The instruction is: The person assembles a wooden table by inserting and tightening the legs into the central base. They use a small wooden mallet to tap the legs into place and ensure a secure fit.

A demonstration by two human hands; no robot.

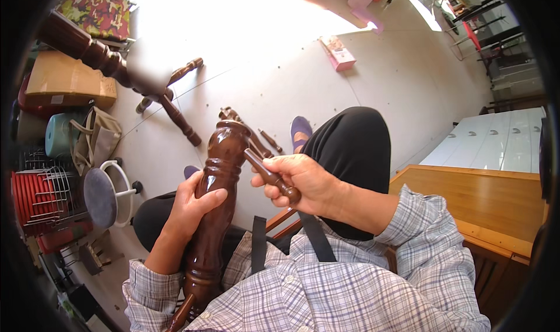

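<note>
A thick, glossy dark-brown turned wooden post (217, 215) slants across my lap, its far end raised above the floor. My left hand (195, 206) is closed around its middle, the thumb lying on top. My right hand (300, 180) grips a short turned wooden peg (271, 174) of the same brown, just right of the post and apart from its upper part. A slim turned piece (182, 313) sticks out at the post's near end; its joint is partly hidden. Beyond the post, another small turned peg (270, 140) lies on the floor.
A similar dark wooden post with splayed legs (181, 119) stands at the far left. A round grey stool (100, 198), a beige bag (98, 135) and a cardboard box (70, 78) line the left side. A pink box (338, 55) lies ahead; a wooden table (472, 201) is at my right.
</note>
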